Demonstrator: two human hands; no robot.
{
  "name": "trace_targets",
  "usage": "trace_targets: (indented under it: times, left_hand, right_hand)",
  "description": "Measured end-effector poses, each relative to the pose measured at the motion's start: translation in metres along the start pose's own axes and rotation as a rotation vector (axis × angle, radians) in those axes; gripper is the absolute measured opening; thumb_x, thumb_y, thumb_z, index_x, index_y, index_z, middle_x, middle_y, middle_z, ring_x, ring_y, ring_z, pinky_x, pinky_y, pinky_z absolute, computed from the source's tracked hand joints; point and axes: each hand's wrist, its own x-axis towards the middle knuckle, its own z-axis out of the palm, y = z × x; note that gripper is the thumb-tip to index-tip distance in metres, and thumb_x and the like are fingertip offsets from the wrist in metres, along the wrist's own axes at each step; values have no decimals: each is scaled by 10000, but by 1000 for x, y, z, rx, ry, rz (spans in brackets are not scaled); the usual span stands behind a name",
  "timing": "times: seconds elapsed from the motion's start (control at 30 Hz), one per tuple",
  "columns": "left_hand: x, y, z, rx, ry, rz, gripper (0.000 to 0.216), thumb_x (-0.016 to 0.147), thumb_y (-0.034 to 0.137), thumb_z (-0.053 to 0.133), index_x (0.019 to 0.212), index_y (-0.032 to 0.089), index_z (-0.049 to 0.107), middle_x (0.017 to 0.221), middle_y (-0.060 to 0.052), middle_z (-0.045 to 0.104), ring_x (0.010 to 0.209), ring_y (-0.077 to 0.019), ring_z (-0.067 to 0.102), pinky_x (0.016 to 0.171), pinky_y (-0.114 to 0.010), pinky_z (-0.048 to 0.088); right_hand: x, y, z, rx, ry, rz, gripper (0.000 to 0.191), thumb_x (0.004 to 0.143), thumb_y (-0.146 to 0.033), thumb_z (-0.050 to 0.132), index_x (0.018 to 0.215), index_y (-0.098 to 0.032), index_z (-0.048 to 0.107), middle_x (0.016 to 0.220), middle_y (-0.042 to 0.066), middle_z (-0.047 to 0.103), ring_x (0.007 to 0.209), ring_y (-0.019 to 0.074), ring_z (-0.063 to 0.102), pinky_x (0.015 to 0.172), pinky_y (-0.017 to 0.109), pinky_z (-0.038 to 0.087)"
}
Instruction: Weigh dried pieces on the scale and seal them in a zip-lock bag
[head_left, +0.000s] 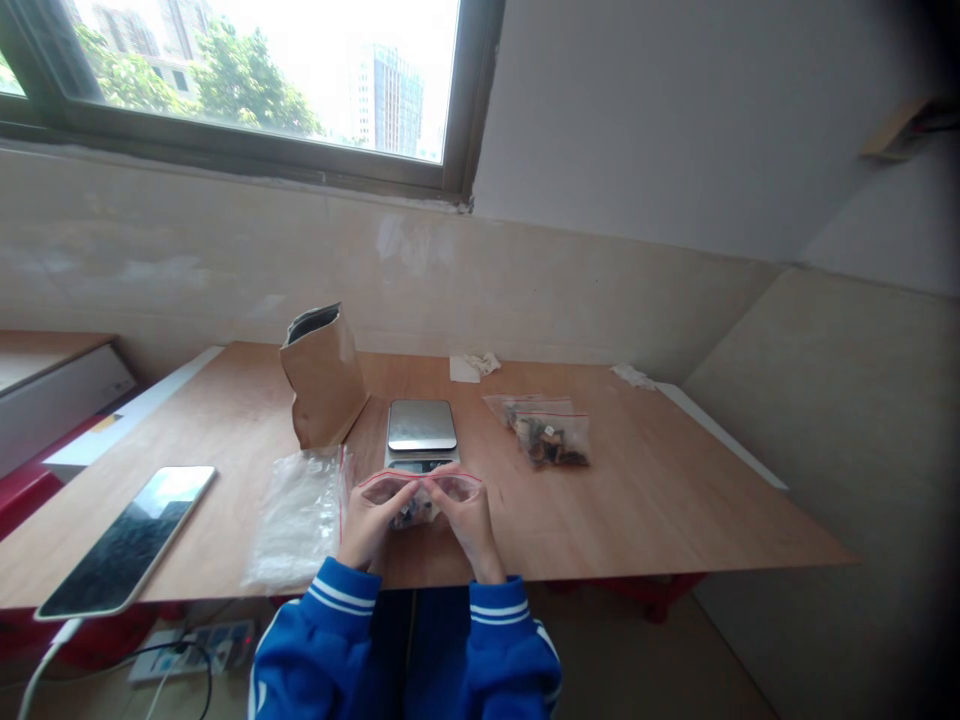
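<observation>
My left hand (369, 524) and my right hand (466, 522) both pinch the top edge of a small clear zip bag (420, 490) with a red seal line. They hold it just above the near edge of the wooden table (660, 500). Dark bits show inside the bag between my fingers. Right behind the bag stands a small digital kitchen scale (421, 427) with a steel plate. Both wrists wear blue sleeves with white stripes.
An open brown paper bag (322, 378) stands left of the scale. A stack of empty clear zip bags (298, 518) lies at my left, a phone (131, 540) further left. Filled zip bags (544, 430) lie to the right. Crumpled tissue (474, 366) sits near the wall.
</observation>
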Motion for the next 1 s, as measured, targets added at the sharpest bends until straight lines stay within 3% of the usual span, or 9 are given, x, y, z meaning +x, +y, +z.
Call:
trace_targets:
  times: [0.3,0.53,0.7,0.9,1.0]
  left_hand:
    - [-4,-3,14,26,134,42,185,728,319,697,804,150,697,789,-53,707,785,-184,646,727,-266,507]
    - [-3,3,12,-12,176,9,202,719,331,705,815,154,715,815,-54,727,820,-195,656,770,-280,508]
    - [0,0,1,-92,161,-36,278,732,390,692,866,150,729,858,-71,735,852,-215,664,796,-309,512]
    - [0,3,-2,-258,86,-138,390,769,492,628,845,123,727,806,-95,734,753,-217,681,745,-330,530]
    - [0,6,1,-273,51,-153,396,776,497,617,828,120,724,809,-103,735,768,-224,684,755,-340,531]
  right_hand:
    - [-1,0,12,-9,101,-15,125,741,-277,667,749,-174,597,663,-5,642,626,142,619,602,245,511]
    - [0,-1,8,32,5,-1,203,781,-370,665,812,-170,652,762,36,699,732,179,664,701,281,530]
    - [1,3,-3,-34,-5,19,400,881,-496,495,808,-156,692,815,83,718,788,201,672,736,294,521]
    - [1,6,-9,-56,143,58,475,863,-590,458,816,-157,647,648,46,690,551,153,616,486,224,457]
    - [1,5,-8,-30,199,55,465,853,-595,475,787,-158,623,587,28,658,515,140,592,452,210,434]
